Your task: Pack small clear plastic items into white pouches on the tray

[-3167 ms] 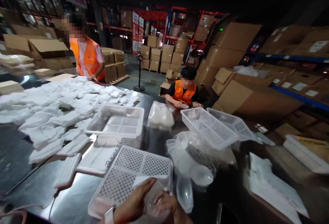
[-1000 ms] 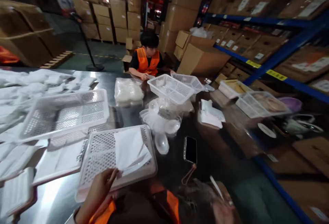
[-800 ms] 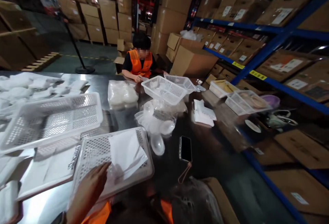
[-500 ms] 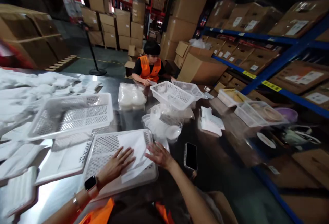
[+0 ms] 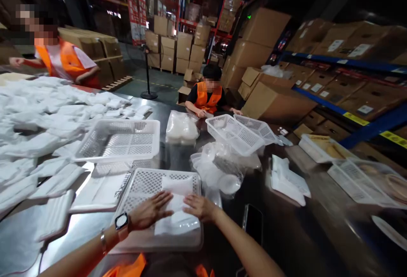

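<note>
My left hand lies flat with spread fingers on the left edge of a thin white folded sheet; I cannot tell whether it is cloth or plastic. On its right edge rests my right hand, fingers stretched out. Under the sheet is a white perforated plastic basket, apparently upside down. Just beyond it, a clear bag of white round pieces sits on the dark table. A phone lies right of my right forearm, partly hidden by it.
An open white basket stands left, near a large heap of white packets. Two more baskets stand ahead. Two people in orange vests are across the table. Clear bins and a white packet lie right.
The view has swung left, bringing a second person in. On the basket, the white sheet now shows a folded upper part, and both hands have come closer together over it.
</note>
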Demonstrator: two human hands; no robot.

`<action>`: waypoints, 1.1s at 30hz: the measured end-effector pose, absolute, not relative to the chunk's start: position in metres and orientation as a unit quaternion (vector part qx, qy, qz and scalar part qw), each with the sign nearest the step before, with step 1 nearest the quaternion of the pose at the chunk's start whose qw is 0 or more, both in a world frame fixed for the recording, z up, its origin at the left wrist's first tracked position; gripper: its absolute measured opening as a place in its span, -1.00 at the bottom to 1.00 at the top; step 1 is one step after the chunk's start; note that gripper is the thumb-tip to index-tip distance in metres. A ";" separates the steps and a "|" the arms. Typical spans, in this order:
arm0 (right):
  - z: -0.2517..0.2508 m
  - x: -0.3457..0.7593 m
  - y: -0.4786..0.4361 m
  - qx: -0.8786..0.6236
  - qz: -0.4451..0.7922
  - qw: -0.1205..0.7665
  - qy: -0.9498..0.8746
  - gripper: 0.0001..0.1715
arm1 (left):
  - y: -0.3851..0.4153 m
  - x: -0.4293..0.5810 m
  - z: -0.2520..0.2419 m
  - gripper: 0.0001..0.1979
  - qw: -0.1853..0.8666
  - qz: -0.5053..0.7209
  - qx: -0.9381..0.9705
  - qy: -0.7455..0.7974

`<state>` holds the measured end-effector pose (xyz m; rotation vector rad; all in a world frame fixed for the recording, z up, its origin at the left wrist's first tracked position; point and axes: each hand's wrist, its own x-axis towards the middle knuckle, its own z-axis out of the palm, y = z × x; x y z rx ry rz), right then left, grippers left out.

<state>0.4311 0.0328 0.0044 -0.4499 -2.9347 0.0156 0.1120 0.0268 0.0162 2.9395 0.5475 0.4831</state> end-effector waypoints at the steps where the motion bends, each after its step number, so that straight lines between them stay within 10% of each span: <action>1: 0.000 0.431 0.032 -0.168 0.039 0.092 -0.981 -0.52 | 0.029 0.112 0.018 -0.34 0.073 0.153 0.968 0.183; 8: 0.005 0.430 0.016 -0.286 0.241 0.180 -0.910 -0.54 | 0.035 0.108 0.032 -0.42 0.214 0.126 0.947 0.203; 15: -0.003 0.395 -0.003 -0.526 0.312 0.456 -0.646 -0.41 | 0.001 0.133 0.012 -0.58 0.289 0.404 0.741 0.452; 23: -0.009 0.359 0.005 -0.732 0.084 0.396 -0.548 -0.27 | 0.007 0.172 0.013 -0.53 0.258 0.396 0.606 0.640; 33: -0.020 0.363 0.009 -0.761 -0.046 0.222 -0.607 -0.69 | 0.011 0.160 0.038 -0.68 0.153 0.098 0.707 0.684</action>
